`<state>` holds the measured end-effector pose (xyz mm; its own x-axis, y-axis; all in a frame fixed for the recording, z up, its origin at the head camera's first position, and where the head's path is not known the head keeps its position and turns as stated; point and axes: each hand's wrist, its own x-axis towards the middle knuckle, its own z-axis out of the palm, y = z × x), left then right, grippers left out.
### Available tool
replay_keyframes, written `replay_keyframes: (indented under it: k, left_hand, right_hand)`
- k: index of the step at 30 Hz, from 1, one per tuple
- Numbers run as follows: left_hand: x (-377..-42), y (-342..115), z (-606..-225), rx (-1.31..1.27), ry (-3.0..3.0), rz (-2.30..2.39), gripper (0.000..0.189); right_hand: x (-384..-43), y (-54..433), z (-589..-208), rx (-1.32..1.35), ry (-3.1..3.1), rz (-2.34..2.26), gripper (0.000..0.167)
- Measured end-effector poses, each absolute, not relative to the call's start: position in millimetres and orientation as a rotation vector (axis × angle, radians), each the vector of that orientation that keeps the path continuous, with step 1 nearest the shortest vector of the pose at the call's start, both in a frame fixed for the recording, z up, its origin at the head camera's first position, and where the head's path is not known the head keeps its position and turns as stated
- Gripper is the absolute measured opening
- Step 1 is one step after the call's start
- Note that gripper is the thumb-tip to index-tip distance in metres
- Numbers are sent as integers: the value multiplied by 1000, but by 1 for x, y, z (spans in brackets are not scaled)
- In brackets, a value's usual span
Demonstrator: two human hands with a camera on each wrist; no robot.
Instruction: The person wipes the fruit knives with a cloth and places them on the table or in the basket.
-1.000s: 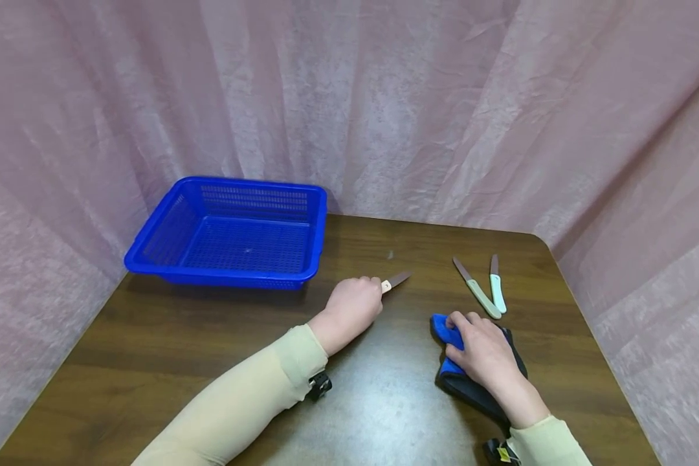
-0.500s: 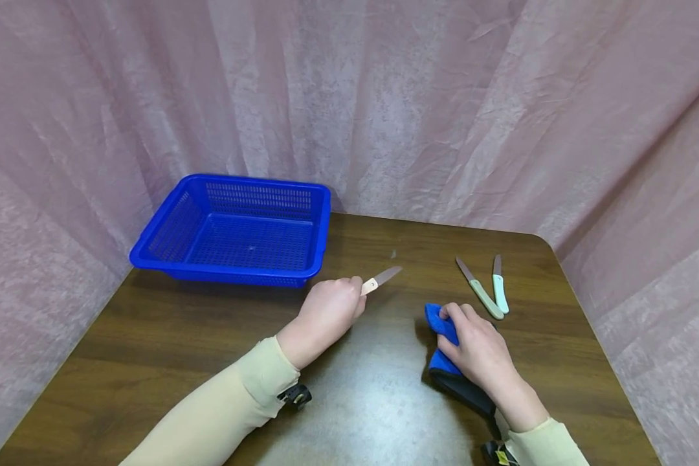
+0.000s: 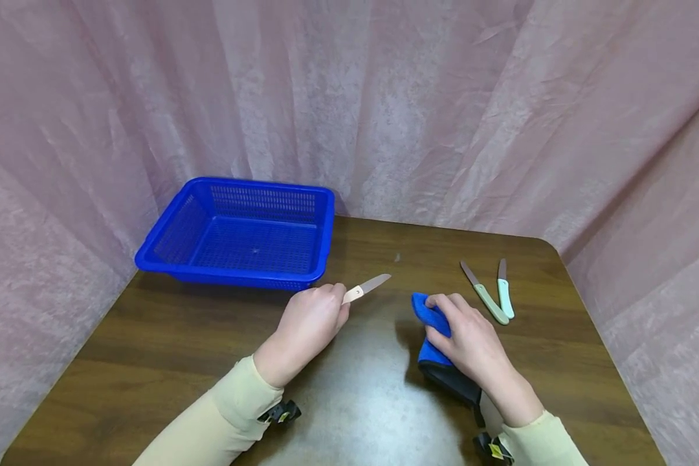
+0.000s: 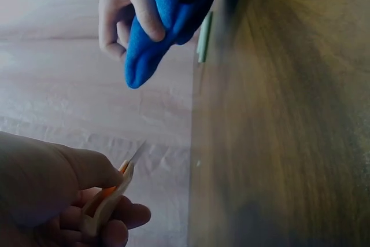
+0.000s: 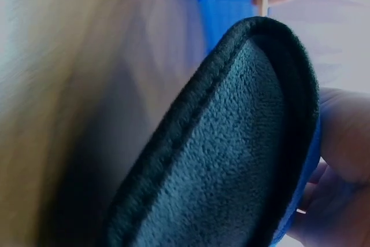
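My left hand [image 3: 310,321] grips the cream handle of a folding knife [image 3: 354,294], its blade out and pointing to the far right. In the left wrist view an orange lining shows along the slot of the knife handle [image 4: 110,198], between thumb and fingers. On the right, my right hand [image 3: 472,336] holds a folded blue cloth [image 3: 431,315] with dark edging, raised over the table. Its grey-black side [image 5: 214,143] fills much of the right wrist view. A gap separates the knife tip from the cloth.
A blue plastic basket [image 3: 233,268] stands at the back left. Two more knives with their blades out, one pale green [image 3: 490,304] and one mint [image 3: 505,299], lie on the wooden table [image 3: 151,362] at right. Pink curtains [image 3: 384,110] hang behind and at both sides.
My left hand has drawn the knife back toward the left and nearer to me. The right hand has lifted the cloth and shifted it left. The other knives and the basket stay put.
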<state>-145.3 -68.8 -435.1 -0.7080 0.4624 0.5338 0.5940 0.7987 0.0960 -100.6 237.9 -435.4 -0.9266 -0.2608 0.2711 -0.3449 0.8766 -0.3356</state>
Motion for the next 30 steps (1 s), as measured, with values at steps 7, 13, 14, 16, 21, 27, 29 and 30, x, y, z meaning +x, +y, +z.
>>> replay_keyframes:
  k: [7, 13, 14, 16, 21, 27, 29, 30]
  left_hand:
    - [-144, -83, -432, -780, -2422, -383, 21]
    - [-145, -83, -422, -771, -2394, -430, 20]
    - [-145, -82, -420, -770, -2392, -433, 20]
    - [-144, -82, -417, -767, -2383, -432, 20]
    - [-143, -84, -410, -750, -2356, -417, 20]
    - [-140, -88, -402, -738, -2373, -410, 17]
    - [-139, -90, -401, -735, -2381, -410, 16]
    - [-138, -91, -400, -732, -2384, -409, 16]
  right_hand:
    - [-104, 224, -420, 501, -2764, 603, 40]
    - [-110, 216, -407, 532, -2702, 624, 41]
    - [-111, 215, -405, 533, -2692, 628, 41]
    - [-114, 212, -402, 534, -2675, 633, 40]
    - [-121, 204, -395, 563, -2630, 671, 39]
    - [-126, 191, -387, 575, -2590, 741, 40]
    - [-128, 185, -385, 582, -2584, 758, 41]
    - [-128, 182, -384, 586, -2582, 765, 41]
